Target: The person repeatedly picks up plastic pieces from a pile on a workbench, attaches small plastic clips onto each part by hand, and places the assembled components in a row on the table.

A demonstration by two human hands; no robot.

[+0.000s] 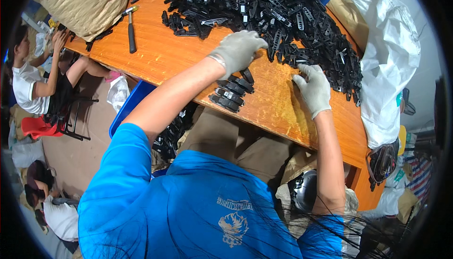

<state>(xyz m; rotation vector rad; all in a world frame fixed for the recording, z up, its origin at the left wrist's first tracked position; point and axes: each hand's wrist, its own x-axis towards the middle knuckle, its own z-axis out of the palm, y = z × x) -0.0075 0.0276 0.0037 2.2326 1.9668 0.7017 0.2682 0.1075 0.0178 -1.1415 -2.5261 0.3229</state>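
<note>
A heap of small black plastic clip-like parts [264, 8] covers the far side of the wooden table. My left hand [239, 51], in a pale grey glove, is at the heap's near edge with its fingers stretched out to the right; its palm side is hidden. Just below that hand, a short row of black parts [231, 93] lies side by side near the table's front edge. My right hand [313, 88], also gloved, rests at the heap's lower right edge, thumb apart from the fingers. I see nothing held in either hand.
A hammer [131, 32] with a black handle lies on the table [160, 60] at the left, near a large tan sack [85, 4]. White sacking [389, 65] hangs at the right edge. A blue bin [134, 101] stands below; a seated person [35, 79] works at the left.
</note>
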